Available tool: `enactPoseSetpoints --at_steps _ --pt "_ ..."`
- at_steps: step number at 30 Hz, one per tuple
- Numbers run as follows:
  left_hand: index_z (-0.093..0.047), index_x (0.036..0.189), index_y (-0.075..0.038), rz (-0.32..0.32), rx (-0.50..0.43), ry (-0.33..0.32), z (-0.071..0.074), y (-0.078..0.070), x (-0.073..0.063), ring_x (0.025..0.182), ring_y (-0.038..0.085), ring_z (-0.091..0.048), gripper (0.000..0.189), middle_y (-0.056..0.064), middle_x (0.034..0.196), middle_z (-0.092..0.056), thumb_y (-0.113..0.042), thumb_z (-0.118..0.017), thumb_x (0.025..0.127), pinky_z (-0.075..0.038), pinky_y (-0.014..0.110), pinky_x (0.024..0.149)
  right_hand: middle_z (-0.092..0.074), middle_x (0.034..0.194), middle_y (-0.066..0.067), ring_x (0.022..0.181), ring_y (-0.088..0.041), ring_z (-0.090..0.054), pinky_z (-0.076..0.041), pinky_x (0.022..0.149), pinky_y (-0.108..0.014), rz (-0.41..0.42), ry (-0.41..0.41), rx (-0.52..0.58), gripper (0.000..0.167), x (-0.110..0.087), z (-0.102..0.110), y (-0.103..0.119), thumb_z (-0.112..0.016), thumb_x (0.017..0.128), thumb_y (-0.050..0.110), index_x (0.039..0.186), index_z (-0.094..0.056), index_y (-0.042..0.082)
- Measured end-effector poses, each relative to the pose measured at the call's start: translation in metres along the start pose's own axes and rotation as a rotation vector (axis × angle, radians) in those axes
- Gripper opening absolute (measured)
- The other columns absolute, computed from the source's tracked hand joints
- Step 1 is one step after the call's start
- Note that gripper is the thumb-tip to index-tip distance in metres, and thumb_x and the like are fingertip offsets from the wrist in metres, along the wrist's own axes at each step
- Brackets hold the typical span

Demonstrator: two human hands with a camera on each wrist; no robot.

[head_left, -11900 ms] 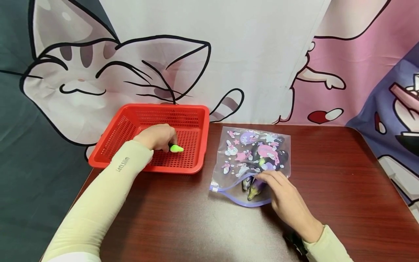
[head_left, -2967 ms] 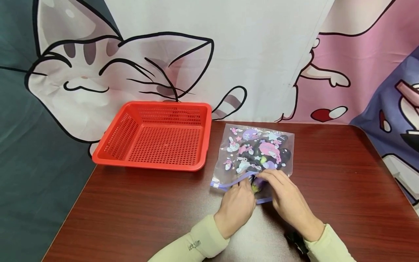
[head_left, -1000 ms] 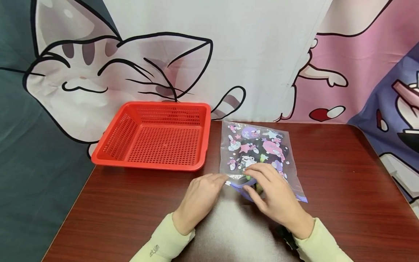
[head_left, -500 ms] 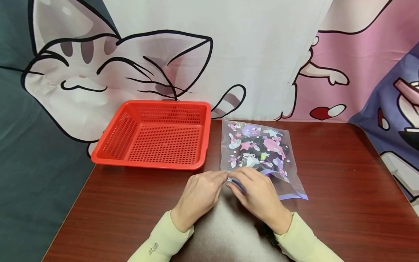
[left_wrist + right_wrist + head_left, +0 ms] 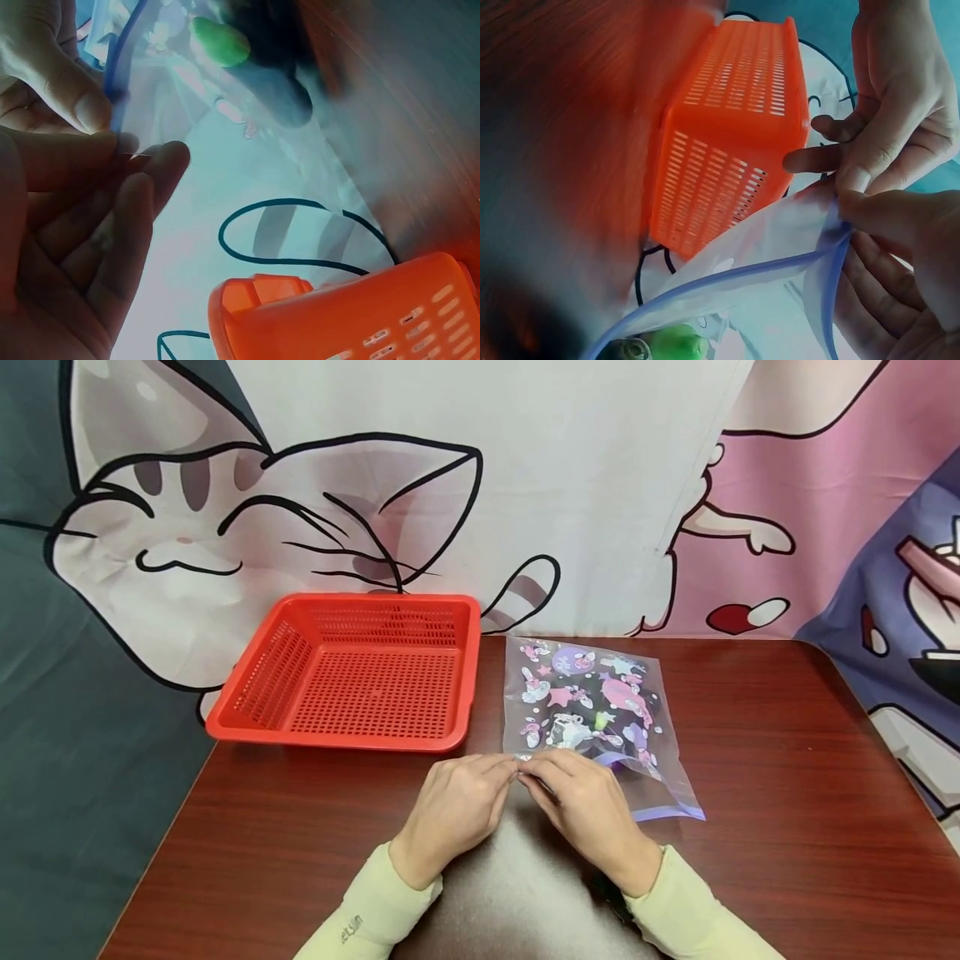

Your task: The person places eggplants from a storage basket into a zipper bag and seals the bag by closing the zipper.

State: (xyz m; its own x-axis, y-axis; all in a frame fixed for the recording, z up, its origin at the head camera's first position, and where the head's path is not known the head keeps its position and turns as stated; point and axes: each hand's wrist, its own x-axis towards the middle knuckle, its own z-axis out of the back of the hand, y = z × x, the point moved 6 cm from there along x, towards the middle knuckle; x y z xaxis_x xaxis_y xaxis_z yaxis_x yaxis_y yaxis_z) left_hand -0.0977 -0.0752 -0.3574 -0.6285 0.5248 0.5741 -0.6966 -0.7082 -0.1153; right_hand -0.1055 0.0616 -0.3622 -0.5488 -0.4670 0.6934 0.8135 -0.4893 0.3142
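A clear zip bag (image 5: 536,693) printed with pink, purple and white figures lies on the table. Inside show dark shapes and a green piece (image 5: 221,41); their kind is partly hidden by the print. My left hand (image 5: 453,806) pinches the left end of the bag's purple zip edge between thumb and fingers. Right beside it, my right hand (image 5: 588,806) pinches the same end, fingertips almost touching the left ones. The fingers hide the slider. In the right wrist view the two purple zip strips (image 5: 735,276) stand apart beyond the right hand.
A red perforated plastic basket (image 5: 375,693) stands at the back left, with nothing seen in it. The brown table (image 5: 780,760) meets a cartoon-print cloth (image 5: 592,485) behind. Something dark sits under the right wrist.
The left hand, earlier in the basket with a green-tipped thing, then at the bag's mouth, now grips the zip's left end. The right hand has moved left to join it. The basket has been emptied.
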Motion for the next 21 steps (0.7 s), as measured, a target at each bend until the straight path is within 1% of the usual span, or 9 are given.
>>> enactPoseSetpoints --at_steps 4,8,14,21 --pt "-0.077 0.101 -0.007 -0.019 -0.003 -0.014 -0.0009 0.0007 -0.0007 0.087 0.015 -0.072 0.018 0.003 0.1 -0.076 -0.009 -0.067 0.087 -0.058 0.03 0.075 -0.07 0.093 -0.002 0.084 -0.019 -0.069 -0.057 0.074 -0.035 0.007 0.004 -0.009 0.008 0.001 0.0007 -0.0008 -0.07 0.089 0.009 0.097 -0.072 0.006" --pt "-0.077 0.101 -0.007 -0.019 -0.02 -0.02 -0.0017 0.0013 -0.0008 0.089 0.015 -0.072 0.018 0.002 0.1 -0.076 -0.009 -0.065 0.088 -0.058 0.03 0.076 -0.069 0.094 -0.002 0.084 -0.019 -0.068 -0.057 0.073 -0.035 0.011 0.011 -0.013 0.01 0.0018 0.0015 -0.0013 -0.071 0.086 0.006 0.096 -0.072 0.006" --pt "-0.077 0.101 -0.009 -0.007 -0.036 -0.006 -0.0031 0.0026 -0.001 0.09 0.014 -0.072 0.018 0.001 0.101 -0.076 -0.009 -0.063 0.089 -0.058 0.03 0.076 -0.07 0.093 -0.002 0.084 -0.018 -0.068 -0.057 0.074 -0.034 0.01 0.02 -0.012 0.011 0.0025 0.0016 -0.0023 -0.072 0.084 0.006 0.095 -0.072 0.007" --pt "-0.078 0.1 -0.009 -0.024 -0.018 -0.029 -0.0019 0.0025 -0.0006 0.085 0.014 -0.072 0.018 0.0 0.1 -0.076 -0.01 -0.065 0.088 -0.057 0.03 0.072 -0.07 0.093 0.0 0.084 -0.017 -0.068 -0.056 0.073 -0.033 0.008 0.031 -0.01 0.011 0.0033 0.0025 -0.0032 -0.073 0.082 0.006 0.093 -0.072 0.008"
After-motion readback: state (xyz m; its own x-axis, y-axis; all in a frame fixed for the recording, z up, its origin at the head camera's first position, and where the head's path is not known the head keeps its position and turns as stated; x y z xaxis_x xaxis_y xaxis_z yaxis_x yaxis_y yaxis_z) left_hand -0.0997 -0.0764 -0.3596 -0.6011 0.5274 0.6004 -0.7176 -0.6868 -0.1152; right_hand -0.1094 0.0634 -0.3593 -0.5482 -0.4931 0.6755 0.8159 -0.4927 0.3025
